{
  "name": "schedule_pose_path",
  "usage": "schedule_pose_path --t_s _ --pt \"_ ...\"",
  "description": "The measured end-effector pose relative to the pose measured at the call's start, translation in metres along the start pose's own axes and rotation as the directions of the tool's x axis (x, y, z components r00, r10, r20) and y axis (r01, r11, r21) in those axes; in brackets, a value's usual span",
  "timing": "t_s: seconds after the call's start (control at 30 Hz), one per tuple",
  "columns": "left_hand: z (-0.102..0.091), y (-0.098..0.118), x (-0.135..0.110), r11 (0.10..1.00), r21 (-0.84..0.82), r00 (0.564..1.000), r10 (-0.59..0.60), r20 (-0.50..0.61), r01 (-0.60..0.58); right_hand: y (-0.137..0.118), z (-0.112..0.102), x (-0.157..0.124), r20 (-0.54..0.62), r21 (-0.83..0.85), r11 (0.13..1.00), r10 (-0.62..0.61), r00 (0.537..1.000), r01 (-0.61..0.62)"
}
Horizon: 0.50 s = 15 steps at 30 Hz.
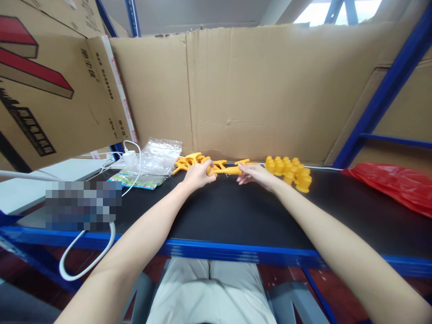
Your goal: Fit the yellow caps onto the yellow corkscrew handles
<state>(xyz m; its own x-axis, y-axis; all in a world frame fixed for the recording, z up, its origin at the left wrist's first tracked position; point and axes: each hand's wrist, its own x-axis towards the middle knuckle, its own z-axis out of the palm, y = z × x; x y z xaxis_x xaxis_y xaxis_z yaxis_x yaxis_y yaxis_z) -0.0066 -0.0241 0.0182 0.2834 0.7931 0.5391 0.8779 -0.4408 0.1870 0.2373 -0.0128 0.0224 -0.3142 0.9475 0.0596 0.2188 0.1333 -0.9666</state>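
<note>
Between my two hands, a long yellow plastic piece (231, 170) is held roughly level over the black tabletop (232, 207). My left hand (197, 174) is closed around its left end. At the right end, the thumb and fingers of my right hand (254, 174) pinch it. My fingers hide both ends, so its full shape cannot be made out. Just behind lie several yellow branched plastic pieces (182, 164), heaped by my left hand. Another branched piece (242, 161) lies behind my right hand. To the right stand several yellow flanged, cup-like parts (286, 166) grouped together.
A clear plastic bag (160, 155) and a colourful packet (145, 180) lie at the left, near a white charger (130, 158) with cables. A red plastic bag (391, 184) sits at the right. Cardboard (256, 94) walls the back; a blue beam (236, 250) edges the front.
</note>
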Motion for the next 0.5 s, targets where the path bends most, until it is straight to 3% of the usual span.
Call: schedule_pose_path --t_s 0.23,0.37,0.5 --pt "0.0011 -0.0019 0.0012 1.000 -0.025 1.000 0.011 -0.004 -0.011 -0.0014 0.0018 -0.0007 -0.010 0.045 0.999 0.030 0.999 -0.030" --pt "0.0011 0.0000 0.0004 0.999 -0.028 1.000 0.016 0.014 -0.016 -0.0031 0.0054 0.0010 -0.009 0.178 0.982 0.070 0.998 -0.067" --pt "0.0013 0.0022 -0.0007 0.997 -0.060 0.998 0.043 0.045 -0.040 -0.0084 0.0053 0.0042 -0.122 0.345 0.935 0.126 0.984 -0.077"
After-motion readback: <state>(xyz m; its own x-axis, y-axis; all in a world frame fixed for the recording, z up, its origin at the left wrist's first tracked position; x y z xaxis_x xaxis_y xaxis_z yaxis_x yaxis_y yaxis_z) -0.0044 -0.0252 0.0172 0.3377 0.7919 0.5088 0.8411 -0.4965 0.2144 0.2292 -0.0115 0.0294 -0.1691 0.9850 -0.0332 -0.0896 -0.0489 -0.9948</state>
